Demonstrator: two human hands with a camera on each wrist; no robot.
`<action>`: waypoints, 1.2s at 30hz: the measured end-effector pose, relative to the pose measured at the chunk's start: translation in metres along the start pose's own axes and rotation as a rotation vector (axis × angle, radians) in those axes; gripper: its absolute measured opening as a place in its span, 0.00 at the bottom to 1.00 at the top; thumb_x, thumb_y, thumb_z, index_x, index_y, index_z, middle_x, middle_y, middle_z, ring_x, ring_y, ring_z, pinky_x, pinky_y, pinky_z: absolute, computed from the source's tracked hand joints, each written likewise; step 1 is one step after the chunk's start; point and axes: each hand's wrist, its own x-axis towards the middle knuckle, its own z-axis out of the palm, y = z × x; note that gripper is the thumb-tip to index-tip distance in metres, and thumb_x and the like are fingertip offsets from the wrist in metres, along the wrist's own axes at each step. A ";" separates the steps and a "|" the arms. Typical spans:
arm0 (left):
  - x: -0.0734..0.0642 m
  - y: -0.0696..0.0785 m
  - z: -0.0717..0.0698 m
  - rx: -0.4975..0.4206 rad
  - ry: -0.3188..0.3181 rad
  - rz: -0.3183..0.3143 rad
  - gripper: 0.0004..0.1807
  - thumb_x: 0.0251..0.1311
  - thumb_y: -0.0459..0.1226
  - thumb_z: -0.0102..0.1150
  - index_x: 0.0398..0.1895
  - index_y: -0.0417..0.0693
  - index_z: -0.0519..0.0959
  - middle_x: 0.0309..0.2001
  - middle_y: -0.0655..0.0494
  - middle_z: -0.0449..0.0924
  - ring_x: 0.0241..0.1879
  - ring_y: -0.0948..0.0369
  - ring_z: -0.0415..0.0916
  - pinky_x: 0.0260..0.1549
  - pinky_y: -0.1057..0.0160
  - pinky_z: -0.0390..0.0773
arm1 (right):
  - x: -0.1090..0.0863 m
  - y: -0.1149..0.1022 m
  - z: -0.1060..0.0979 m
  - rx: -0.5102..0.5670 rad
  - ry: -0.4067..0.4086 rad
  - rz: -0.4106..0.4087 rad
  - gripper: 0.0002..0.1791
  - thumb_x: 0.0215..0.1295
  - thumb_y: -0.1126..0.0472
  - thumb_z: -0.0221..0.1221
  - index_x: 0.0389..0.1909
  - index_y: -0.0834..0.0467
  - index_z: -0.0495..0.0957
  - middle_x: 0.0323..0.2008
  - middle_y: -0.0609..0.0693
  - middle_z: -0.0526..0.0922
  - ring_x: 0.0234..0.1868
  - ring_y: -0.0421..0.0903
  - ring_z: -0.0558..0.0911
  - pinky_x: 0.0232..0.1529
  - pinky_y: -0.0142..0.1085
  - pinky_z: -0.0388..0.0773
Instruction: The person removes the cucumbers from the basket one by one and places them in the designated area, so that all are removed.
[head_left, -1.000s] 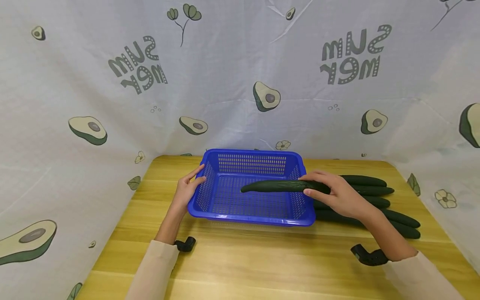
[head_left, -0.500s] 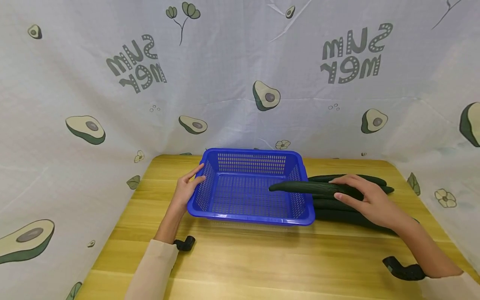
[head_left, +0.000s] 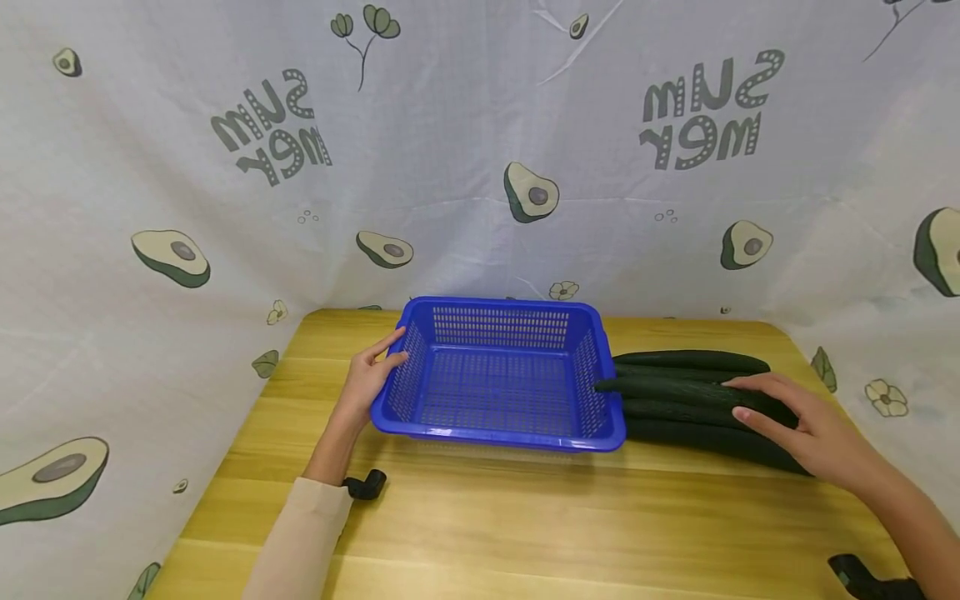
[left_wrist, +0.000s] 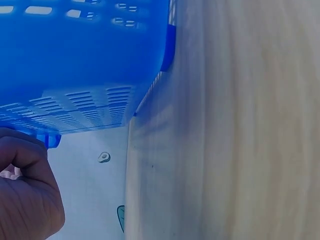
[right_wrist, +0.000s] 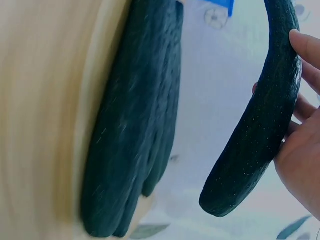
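A long dark green cucumber (right_wrist: 255, 115) is gripped in my right hand (head_left: 810, 429), thumb on one side and fingers on the other. It is raised above several other cucumbers (head_left: 705, 433) lying side by side on the table, with a gap below it in the right wrist view. Its thin tip overlaps the right rim of the blue plastic basket (head_left: 495, 440) in the head view. My left hand (head_left: 369, 379) holds the basket's left rim, thumb on the inner side. Inside the basket only its slotted floor and walls show.
The wooden table (head_left: 480, 525) reaches back to a white curtain (head_left: 450, 150) printed with avocados, which also hangs at both sides. The loose cucumbers lie close along the basket's right side. A black camera mount (head_left: 366, 485) sits on the left wrist.
My right hand has carried the cucumber to the right, from over the basket to over the other cucumbers. The left hand and the basket stay nearly where they were.
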 end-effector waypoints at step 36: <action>-0.001 0.002 -0.006 -0.052 -0.047 -0.019 0.30 0.73 0.39 0.59 0.76 0.65 0.69 0.77 0.52 0.64 0.46 0.53 0.85 0.37 0.61 0.87 | -0.041 0.037 0.059 -0.197 0.076 -0.130 0.23 0.52 0.61 0.77 0.48 0.42 0.83 0.47 0.39 0.82 0.52 0.19 0.68 0.45 0.14 0.66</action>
